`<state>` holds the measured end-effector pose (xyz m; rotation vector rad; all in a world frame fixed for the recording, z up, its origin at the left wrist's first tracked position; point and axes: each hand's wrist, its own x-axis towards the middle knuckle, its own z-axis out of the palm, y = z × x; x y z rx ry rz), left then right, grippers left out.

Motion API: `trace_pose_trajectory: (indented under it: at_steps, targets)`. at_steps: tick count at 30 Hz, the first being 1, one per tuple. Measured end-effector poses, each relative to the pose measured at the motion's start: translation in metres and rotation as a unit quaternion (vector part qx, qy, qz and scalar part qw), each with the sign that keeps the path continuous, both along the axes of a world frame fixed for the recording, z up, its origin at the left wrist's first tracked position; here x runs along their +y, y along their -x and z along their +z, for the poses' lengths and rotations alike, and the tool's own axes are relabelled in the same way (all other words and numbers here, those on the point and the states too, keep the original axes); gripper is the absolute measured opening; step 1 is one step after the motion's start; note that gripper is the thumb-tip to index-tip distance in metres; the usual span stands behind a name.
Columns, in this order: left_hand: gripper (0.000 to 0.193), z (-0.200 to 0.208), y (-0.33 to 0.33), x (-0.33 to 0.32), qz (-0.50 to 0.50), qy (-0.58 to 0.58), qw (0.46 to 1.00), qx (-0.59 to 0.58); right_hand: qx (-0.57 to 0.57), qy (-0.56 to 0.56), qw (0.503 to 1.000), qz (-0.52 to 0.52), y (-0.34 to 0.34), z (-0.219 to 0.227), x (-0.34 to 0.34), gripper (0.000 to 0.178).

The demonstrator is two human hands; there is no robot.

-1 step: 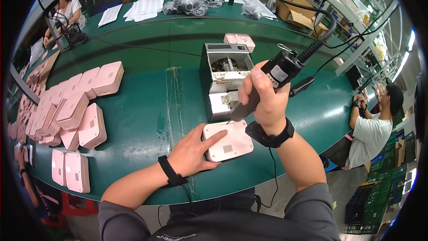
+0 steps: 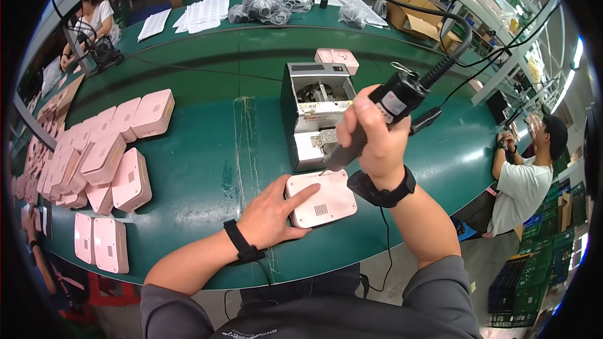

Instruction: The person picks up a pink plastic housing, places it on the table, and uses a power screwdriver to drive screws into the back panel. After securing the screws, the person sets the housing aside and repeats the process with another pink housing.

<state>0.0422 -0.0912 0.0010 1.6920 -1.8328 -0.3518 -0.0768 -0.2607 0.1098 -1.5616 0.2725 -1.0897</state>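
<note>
A pale pink plastic case [image 2: 336,196] with a small slotted grille lies flat near the table's front edge. My left hand [image 2: 267,211] grips its left end, index finger stretched over the top and thumb along the near edge. My right hand [image 2: 378,141] is wrapped round a black corded electric screwdriver [image 2: 397,97], held tilted. Its thin bit points down at the far edge of the case, close to my left index fingertip; whether it sits on a screw is too small to tell. Right behind the case stands a grey-and-black screw feeder [image 2: 308,124].
Several similar pink cases [image 2: 103,150] are piled on the left, two more [image 2: 110,245] near the front edge. Another pink part [image 2: 337,58] lies behind the feeder. Bagged cables [image 2: 267,9] and a cardboard box [image 2: 421,19] line the back. A co-worker [image 2: 527,179] sits at right.
</note>
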Motion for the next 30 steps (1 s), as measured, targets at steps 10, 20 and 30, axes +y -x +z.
trace_pose_trajectory:
  at_steps: [10,20,30]
  targets:
    - [0.086,0.000,0.002,0.001,-0.017,-0.006,1.000,-0.010,-0.025,0.035,0.997,-0.067,-0.004,0.022,-0.019,0.015]
    - [0.082,-0.004,-0.001,0.001,-0.009,0.031,0.999,0.003,-0.038,0.013,0.997,0.060,-0.008,0.024,0.034,0.017]
    - [0.086,-0.010,-0.001,0.003,-0.015,0.016,1.000,0.005,0.003,-0.023,0.995,0.096,-0.026,0.008,0.046,0.019]
